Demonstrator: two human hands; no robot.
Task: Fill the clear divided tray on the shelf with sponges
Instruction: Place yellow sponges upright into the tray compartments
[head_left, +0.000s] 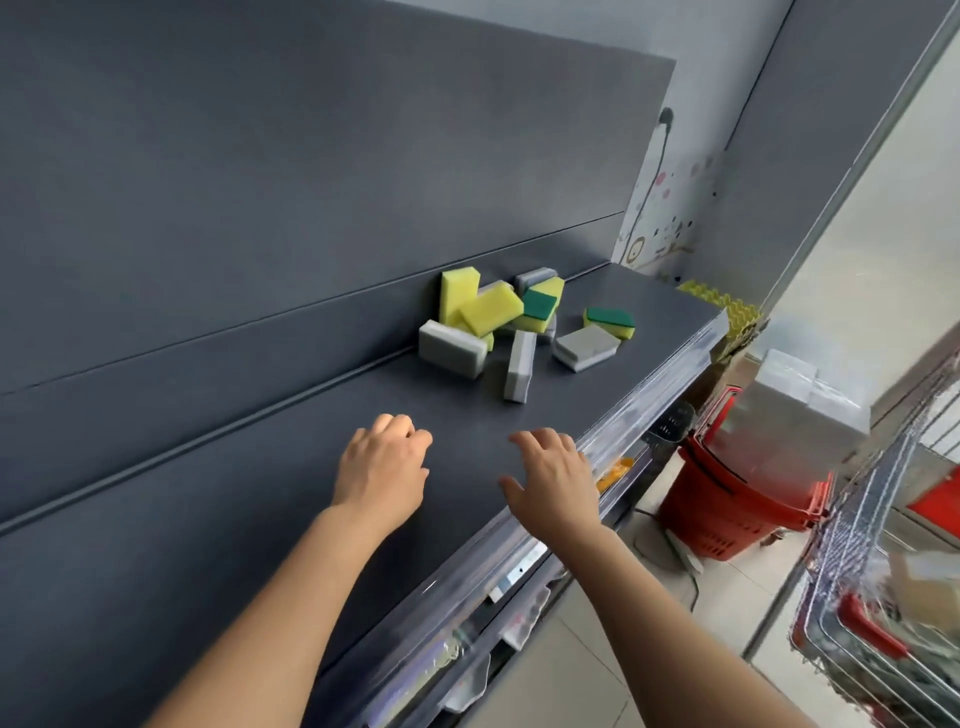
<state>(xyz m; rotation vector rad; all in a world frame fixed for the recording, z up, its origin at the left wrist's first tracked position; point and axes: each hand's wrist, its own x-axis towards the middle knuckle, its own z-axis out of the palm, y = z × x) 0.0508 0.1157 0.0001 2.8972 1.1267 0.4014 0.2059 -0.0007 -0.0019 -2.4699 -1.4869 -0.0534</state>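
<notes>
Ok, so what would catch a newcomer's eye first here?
A loose heap of yellow, green and grey sponges lies at the back of the dark shelf. Nearer, two bare hands are over it: the left hand with fingers curled, the right hand spread. A red basket stands on the floor, right.

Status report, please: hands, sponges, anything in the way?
Left hand curled, right hand open, both hold nothing. Sponges piled loose on shelf. Tray not seen on shelf. Nothing blocks.
</notes>
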